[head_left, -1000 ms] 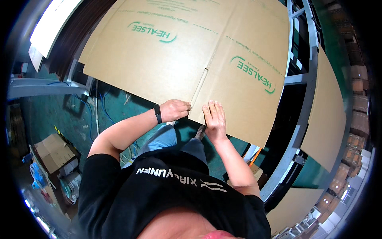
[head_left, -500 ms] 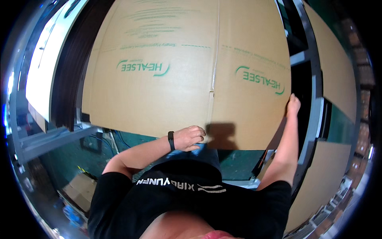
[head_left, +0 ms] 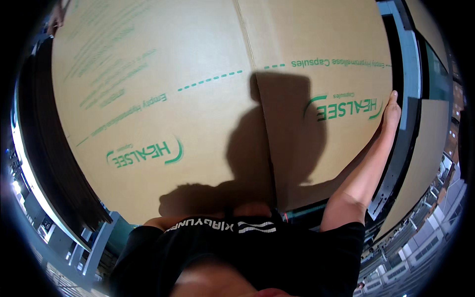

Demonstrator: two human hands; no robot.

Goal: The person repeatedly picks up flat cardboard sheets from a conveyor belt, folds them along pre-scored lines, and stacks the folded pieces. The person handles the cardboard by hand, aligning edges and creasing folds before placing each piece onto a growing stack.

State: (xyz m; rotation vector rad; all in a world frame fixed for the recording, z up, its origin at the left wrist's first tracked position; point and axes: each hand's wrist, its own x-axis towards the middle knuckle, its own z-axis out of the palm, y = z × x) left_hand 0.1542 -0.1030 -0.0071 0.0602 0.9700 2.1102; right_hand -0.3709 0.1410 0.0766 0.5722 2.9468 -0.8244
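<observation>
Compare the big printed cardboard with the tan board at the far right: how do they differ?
The printed cardboard bears green print; the tan board shows none. The printed cardboard fills most of the view, while the tan board shows only as a narrow strip. The right hand holds the printed cardboard's right edge; no hand touches the visible part of the tan board. Both are brownish.

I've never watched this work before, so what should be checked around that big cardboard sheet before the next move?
1. Right hand at the cardboard sheet's right edge: ok.
2. Left hand gripping: cannot tell; only a shadowed patch shows by the shirt.
3. Printed side up: ok; green print shows.
4. Even light: not ok; a dark shadow crosses the sheet.
5. Other person's hand clear: cannot tell; it shows by the far left corner.
</observation>
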